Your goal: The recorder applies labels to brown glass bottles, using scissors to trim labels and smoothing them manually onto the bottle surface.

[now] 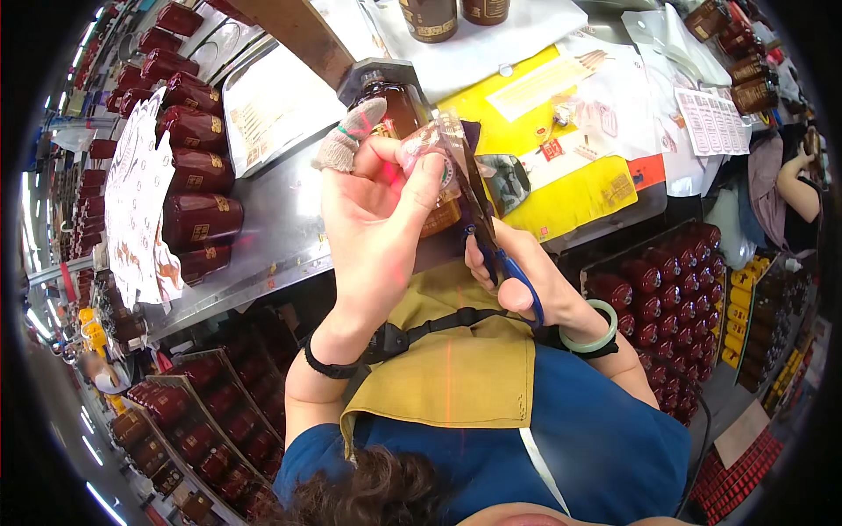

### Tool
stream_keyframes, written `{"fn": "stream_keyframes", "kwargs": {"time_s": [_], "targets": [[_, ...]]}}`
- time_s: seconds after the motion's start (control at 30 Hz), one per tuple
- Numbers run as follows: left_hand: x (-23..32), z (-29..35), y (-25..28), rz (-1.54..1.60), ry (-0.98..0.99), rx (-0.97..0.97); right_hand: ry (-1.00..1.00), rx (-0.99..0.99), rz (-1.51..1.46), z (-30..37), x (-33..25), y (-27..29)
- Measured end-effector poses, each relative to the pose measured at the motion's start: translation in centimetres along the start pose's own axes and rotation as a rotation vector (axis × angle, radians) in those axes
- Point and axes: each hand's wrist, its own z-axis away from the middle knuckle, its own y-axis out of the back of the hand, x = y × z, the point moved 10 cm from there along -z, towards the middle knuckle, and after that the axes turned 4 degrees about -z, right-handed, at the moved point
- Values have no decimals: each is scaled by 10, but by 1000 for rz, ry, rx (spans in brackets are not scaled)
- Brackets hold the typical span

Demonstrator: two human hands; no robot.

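My left hand (377, 215) is closed in a pinch on a small clear sheet with printed patterns (427, 147). Knitted grey covers (351, 136) sit on some of its fingers. In my right hand (531, 272) is a pair of scissors (498, 254) with blue handles and dark blades. The blades point up and away from me, right beside the sheet's right edge; whether they touch it I cannot tell. Behind my left hand a glossy brown bottle (395, 103) rests against a dark angular holder (373, 74), partly hidden by my fingers.
Dark red jars (202, 219) line the metal table (272, 250) at left, beside patterned white sheets (136, 202). Yellow sheets (583, 202) and printed papers lie at right. Brown jars (430, 19) stand at the far side. Racks of red jars (658, 289) flank me below. Another person's arm (796, 184) shows far right.
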Motion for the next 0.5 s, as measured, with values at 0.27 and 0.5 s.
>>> {"fn": "stream_keyframes", "kwargs": {"time_s": [0.27,0.5], "targets": [[-5,-2,0,-85,39,-16,10,-12,23,-1,-2,0],[-7,0,-2,-67,27,-7,15,-13,16,-2,-1,1]]}}
